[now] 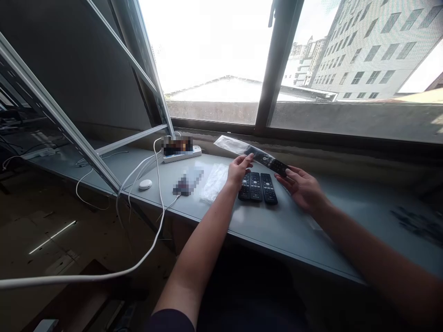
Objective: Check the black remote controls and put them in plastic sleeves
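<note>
Head view: left hand point(238, 173) and right hand point(305, 188), fingers point(248, 158) closed on black remote control point(268, 160) in clear plastic sleeve point(229, 143), held above counter point(252, 223). Three black remotes point(255, 186) lie below, plastic bags point(213, 183) left of them.

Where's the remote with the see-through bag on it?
In the head view, right of centre: the bagged remote is held between the left hand and the right hand, just above the row of remotes on the table.
</note>
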A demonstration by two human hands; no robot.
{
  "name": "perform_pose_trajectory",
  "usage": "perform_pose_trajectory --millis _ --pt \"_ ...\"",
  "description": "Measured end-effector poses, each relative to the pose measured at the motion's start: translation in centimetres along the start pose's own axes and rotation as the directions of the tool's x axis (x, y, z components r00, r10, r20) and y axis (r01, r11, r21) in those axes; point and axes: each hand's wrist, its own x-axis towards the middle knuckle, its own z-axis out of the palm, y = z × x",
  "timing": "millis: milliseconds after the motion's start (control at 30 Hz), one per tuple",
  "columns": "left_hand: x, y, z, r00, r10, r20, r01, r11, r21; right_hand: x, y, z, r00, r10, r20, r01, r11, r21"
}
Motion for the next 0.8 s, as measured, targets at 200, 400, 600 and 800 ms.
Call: perform_pose_trajectory --millis 200,400,600,800 --pt "-0.2 -0.6 -0.1 0.985 -0.065 0.157 0.047 0.992 0.12 -0.1 -0.2 0.2 1.0 0.004 -0.017 -0.004 1.0 -0.007" --pt "-0.6 -0.5 0.0 0.958 -0.129 0.257 0.079 0.977 0.196 -0.1 -0.6 0.1 1.0 0.021 -0.019 -0.021 1.0 -0.018" --pt "-0.6 0.8 0.1 0.988 -0.097 0.123 0.101 0.994 -0.031 -0.2 -0.4 -0.1 0.998 0.009 0.064 -0.006 0.999 -0.053" --pt "-1.0 1.7 0.4 0.997 -0.06 0.047 0.067 0.986 -0.151 -0.5 -0.3 0.3 0.991 -0.008 0.131 0.021 0.995 -0.099"
